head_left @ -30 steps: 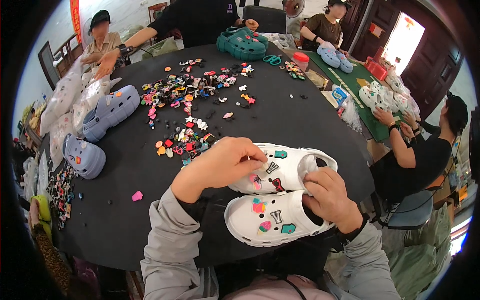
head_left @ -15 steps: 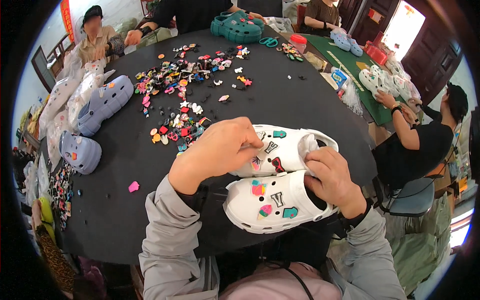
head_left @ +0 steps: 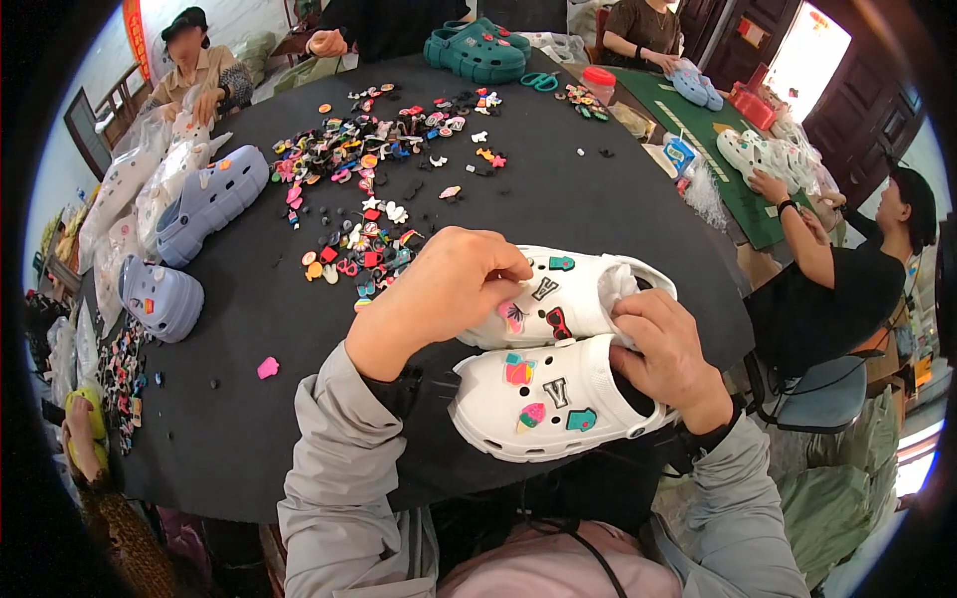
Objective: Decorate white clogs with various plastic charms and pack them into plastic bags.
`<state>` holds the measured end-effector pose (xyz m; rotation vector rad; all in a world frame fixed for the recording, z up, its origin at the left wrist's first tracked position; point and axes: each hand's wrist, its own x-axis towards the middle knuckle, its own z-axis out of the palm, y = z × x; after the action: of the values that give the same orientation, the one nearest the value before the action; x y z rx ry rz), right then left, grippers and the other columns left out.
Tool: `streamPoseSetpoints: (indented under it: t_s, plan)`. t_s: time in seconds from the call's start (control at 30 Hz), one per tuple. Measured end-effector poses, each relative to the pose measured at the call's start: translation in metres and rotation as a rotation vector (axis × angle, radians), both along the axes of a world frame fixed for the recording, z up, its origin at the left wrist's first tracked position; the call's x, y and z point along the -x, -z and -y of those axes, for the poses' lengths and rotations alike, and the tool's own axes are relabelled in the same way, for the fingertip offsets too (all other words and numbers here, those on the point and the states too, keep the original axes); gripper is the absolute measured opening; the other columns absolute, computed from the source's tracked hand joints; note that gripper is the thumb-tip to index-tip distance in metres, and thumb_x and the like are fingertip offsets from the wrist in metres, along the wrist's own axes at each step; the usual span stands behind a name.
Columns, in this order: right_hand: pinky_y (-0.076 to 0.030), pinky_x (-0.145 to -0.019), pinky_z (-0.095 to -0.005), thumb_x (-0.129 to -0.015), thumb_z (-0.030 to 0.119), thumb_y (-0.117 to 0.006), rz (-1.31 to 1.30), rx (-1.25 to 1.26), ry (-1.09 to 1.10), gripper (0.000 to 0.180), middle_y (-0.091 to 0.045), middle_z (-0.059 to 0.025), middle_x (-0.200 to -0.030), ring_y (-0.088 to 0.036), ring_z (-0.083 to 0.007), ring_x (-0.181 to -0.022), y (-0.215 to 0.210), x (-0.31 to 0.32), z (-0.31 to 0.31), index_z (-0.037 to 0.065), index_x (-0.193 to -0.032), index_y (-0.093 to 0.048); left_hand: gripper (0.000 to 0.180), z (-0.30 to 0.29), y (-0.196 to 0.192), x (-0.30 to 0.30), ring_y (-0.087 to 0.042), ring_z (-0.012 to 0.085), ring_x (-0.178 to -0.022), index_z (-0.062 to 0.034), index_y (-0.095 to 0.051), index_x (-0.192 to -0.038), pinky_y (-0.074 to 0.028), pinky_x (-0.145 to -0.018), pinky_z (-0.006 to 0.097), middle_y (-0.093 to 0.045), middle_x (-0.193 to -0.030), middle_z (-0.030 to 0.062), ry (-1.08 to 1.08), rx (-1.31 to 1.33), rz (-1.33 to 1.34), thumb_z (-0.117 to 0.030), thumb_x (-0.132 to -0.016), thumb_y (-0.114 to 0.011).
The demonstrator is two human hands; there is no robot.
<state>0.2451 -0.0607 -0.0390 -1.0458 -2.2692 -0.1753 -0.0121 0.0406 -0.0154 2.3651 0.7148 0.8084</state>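
Note:
Two white clogs lie side by side before me, toes to the left: the near clog (head_left: 543, 399) and the far clog (head_left: 573, 307). Colourful shoe charms dot both, among them a letter-shaped charm (head_left: 554, 394), a red sunglasses charm (head_left: 558, 323) and a green charm (head_left: 581, 420). My right hand (head_left: 663, 354) grips the clogs together at their foot openings. My left hand (head_left: 454, 289) pinches with thumb and forefinger at the far clog's toe; what lies between the fingertips is hidden. White stuffing (head_left: 620, 281) shows inside the far clog.
Piles of loose charms (head_left: 349, 149) cover the black table (head_left: 299, 419) beyond my left hand. A pink charm (head_left: 267, 368) lies apart. Lavender clogs (head_left: 209, 204) stand left, green clogs (head_left: 477, 52) and scissors (head_left: 539, 82) at the far edge. Co-workers sit around, one (head_left: 827, 269) at right.
My left fingers stay at the far clog's toe and have shifted slightly. Both clogs have tilted a little. At the far left, a co-worker's hands have moved onto a bagged clog.

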Motion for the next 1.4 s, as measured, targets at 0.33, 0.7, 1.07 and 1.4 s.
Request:
streamPoseSetpoints:
  t_s: [0.33,0.7,1.07,1.4]
  plan:
    - [-0.049,-0.068,-0.0385,-0.056,0.012,-0.083,-0.018,0.003,0.004,0.043,-0.060,-0.0081,-0.094,-0.059,-0.0288,-0.081,0.001,-0.001,-0.001,0.006,-0.091,-0.058,0.019,0.000,-0.002,0.002,-0.069,0.0228,-0.069,0.0025,-0.063,-0.095,-0.053,-0.068,0.032,-0.070,-0.077,0.0154,-0.003,0.152,0.050,-0.001,-0.077,-0.068]
    - [-0.049,-0.068,-0.0391,-0.056,0.013,-0.084,-0.040,0.015,-0.022,0.043,-0.059,-0.0080,-0.093,-0.059,-0.0293,-0.081,0.001,-0.003,-0.003,0.006,-0.091,-0.058,0.020,0.002,-0.002,0.000,-0.070,0.0231,-0.074,0.0028,-0.060,-0.097,-0.053,-0.071,0.032,-0.070,-0.080,0.0148,-0.023,0.174,0.026,-0.001,-0.079,-0.067]
    - [-0.048,-0.067,-0.0389,-0.055,0.014,-0.083,-0.053,0.056,-0.021,0.042,-0.060,-0.0092,-0.095,-0.058,-0.0294,-0.078,-0.002,-0.003,-0.002,0.005,-0.089,-0.059,0.021,0.005,-0.001,-0.012,-0.065,0.0355,-0.084,-0.0025,-0.055,-0.101,-0.050,-0.071,0.042,-0.064,-0.087,0.0164,0.046,-0.131,-0.194,-0.001,-0.080,-0.060]
    - [-0.049,-0.068,-0.0409,-0.053,0.011,-0.083,-0.036,0.092,-0.036,0.044,-0.059,-0.0105,-0.095,-0.058,-0.0316,-0.081,-0.002,-0.003,-0.006,0.004,-0.090,-0.060,0.040,0.013,-0.008,-0.017,-0.065,0.0254,-0.072,-0.0031,-0.054,-0.109,-0.039,-0.068,0.038,-0.064,-0.078,0.0061,0.013,-0.375,-0.495,-0.009,-0.072,-0.069]
